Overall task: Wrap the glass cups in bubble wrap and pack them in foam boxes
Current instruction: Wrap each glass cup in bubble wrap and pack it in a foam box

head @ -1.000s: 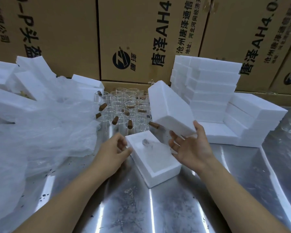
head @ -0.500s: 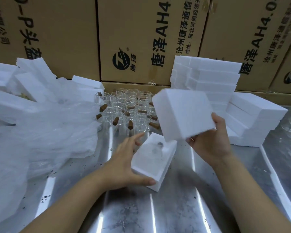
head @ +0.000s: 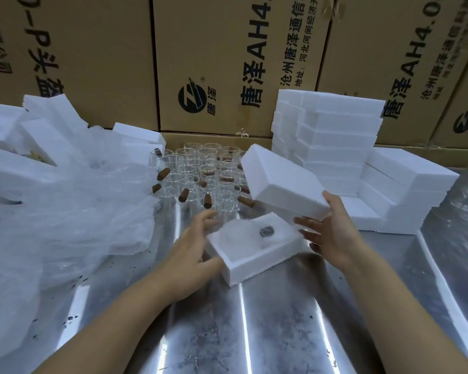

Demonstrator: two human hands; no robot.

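An open white foam box (head: 250,259) sits tilted in the middle of the metal table, with a bubble-wrapped cup inside whose dark stopper (head: 266,231) shows. My left hand (head: 192,247) grips the box's left end. My right hand (head: 330,230) holds a white foam lid (head: 281,182) tilted above the box's far right corner. Behind them stands a cluster of several clear glass cups (head: 200,174) with brown cork handles. A heap of bubble wrap (head: 65,211) lies to the left.
Stacks of white foam boxes (head: 333,136) stand at the back right, with lower ones (head: 405,190) beside them. More foam pieces (head: 38,125) lie at the far left. Brown cardboard cartons (head: 227,55) wall the back. The shiny metal table (head: 254,333) stretches toward me.
My left hand has closed on the box's left end and turned the box. My right hand has brought the lid lower and flatter, closer over the box.
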